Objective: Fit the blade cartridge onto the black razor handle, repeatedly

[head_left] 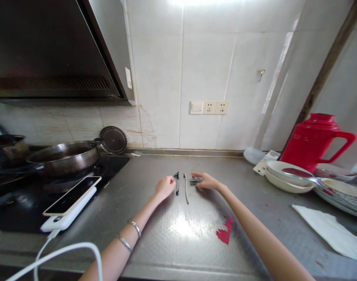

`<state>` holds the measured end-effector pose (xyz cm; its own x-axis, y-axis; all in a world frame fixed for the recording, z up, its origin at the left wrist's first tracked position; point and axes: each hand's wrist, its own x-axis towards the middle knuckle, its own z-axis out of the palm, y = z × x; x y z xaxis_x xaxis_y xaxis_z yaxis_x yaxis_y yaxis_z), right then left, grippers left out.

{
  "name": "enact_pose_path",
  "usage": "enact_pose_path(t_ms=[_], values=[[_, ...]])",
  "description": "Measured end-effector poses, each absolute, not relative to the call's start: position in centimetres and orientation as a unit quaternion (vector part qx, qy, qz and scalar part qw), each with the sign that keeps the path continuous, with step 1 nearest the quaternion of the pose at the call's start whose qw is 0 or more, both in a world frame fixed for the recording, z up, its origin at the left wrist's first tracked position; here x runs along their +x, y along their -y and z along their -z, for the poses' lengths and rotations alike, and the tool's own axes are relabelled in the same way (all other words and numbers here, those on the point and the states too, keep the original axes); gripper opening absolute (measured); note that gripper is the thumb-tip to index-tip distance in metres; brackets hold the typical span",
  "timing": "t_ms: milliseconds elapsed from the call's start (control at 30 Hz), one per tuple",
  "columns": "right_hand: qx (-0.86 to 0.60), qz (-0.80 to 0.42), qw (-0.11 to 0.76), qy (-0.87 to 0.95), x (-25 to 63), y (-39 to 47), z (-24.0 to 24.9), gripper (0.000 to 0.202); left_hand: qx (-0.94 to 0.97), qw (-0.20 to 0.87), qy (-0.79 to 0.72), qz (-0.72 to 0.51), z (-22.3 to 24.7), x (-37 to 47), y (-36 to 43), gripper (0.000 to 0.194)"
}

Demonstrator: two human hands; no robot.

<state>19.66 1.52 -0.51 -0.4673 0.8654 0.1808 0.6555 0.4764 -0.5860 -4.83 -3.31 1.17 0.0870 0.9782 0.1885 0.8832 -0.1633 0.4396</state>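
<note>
Our L hand (pixel 166 186) is by the slim dark piece (pixel 177 187) at mid-surface (pixel 155 249), fingers curled in; can't tell if they're closed on it. Thin bits like this want a light thumb-&-forefinger pinch, wrist low so nothing skids on the slick metal. The pale curved strip (pixel 186 188) lies btwn our hands, apart from both; we'd best lift over it vs. drag across. Our R hand (pixel 205 181) is at the small dark-green piece (pixel 192 182), fingers apart around it; can't tell re: contact. Best we come at it from the sides w/o pressing down.

Around us, far L: steel pan (pixel 70 156) on the cooktop (pixel 20 218), then a phone (pixel 73 197) atop a white power bank (pixel 70 215). Its white cable (pixel 84 245) loops by our L forearm, a likely snag. A torn red scrap (pixel 226 233) lies btwn our forearms; R arm could sweep it. Far R: stacked bowls (pixel 292 188), red thermos jug (pixel 313 144) & white paper (pixel 330 230), all well apart from our hands.
</note>
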Motion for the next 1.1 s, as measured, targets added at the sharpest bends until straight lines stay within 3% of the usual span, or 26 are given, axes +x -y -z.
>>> enact_pose_path(t_ms=[533,1100], values=[[-0.612,-0.039,0.297,0.732,26.4,-0.8,1.9,0.044,0.747,0.054,-0.654,-0.109,-1.8,-2.9,6.1,0.027],[-0.625,0.016,0.236,0.744,28.1,-1.0,4.3,0.04,0.764,0.045,-0.635,-0.108,-0.8,-3.0,5.8,0.032]])
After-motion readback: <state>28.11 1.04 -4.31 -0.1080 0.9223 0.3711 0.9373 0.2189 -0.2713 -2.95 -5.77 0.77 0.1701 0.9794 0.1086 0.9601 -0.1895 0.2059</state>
